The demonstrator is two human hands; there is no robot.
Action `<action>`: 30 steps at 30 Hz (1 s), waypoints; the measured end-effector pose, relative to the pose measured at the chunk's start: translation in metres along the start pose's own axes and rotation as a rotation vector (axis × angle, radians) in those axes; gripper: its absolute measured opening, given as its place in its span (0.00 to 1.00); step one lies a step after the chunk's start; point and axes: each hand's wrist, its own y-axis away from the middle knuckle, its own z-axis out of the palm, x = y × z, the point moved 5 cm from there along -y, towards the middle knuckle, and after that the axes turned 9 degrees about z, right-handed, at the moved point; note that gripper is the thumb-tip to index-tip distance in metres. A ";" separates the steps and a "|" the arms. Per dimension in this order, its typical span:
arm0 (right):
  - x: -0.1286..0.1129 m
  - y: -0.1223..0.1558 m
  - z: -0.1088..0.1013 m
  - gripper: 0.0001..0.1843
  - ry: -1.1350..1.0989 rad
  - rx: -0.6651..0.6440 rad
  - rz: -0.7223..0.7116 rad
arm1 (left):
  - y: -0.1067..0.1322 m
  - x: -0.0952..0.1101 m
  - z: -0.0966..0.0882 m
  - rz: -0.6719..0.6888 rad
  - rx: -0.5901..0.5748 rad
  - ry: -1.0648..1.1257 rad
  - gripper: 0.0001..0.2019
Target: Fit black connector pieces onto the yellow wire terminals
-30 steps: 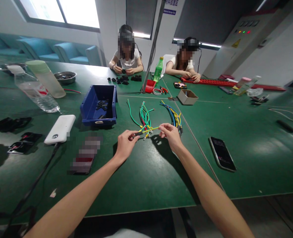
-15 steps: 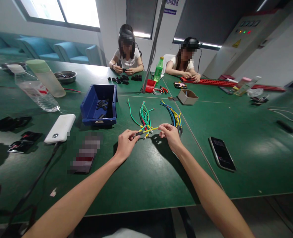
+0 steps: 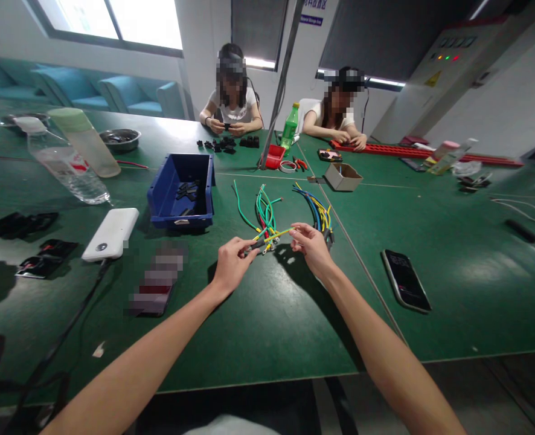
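Note:
My left hand point(image 3: 232, 261) pinches a small black sleeve-like piece point(image 3: 258, 244) between thumb and fingers. A yellow wire point(image 3: 277, 235) runs from this piece across to my right hand point(image 3: 311, 249), whose fingertips are closed on its other end. Just beyond my hands lies a loose bunch of green wires point(image 3: 264, 208), with some red among them and metal ring terminals at the near ends. Beside it, to the right, rests a bundle of blue and yellow wires point(image 3: 316, 206), dark at its near end. Whether the wire sits inside the black piece is too small to tell.
A blue bin point(image 3: 181, 224) with black pieces stands at left. A phone point(image 3: 406, 281) lies at right, another phone point(image 3: 156, 281) and a white power bank point(image 3: 111, 234) at left. Two people sit across the green table, beyond a metal pole point(image 3: 280, 84) and green bottle point(image 3: 290, 128).
Both hands keep their grip on the black piece and the yellow wire. My left hand has shifted very slightly to the right; the wire slants a little more upward.

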 end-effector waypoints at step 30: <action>0.018 0.031 0.049 0.15 0.103 -0.184 0.032 | 0.013 0.012 0.023 -0.288 -0.056 0.657 0.12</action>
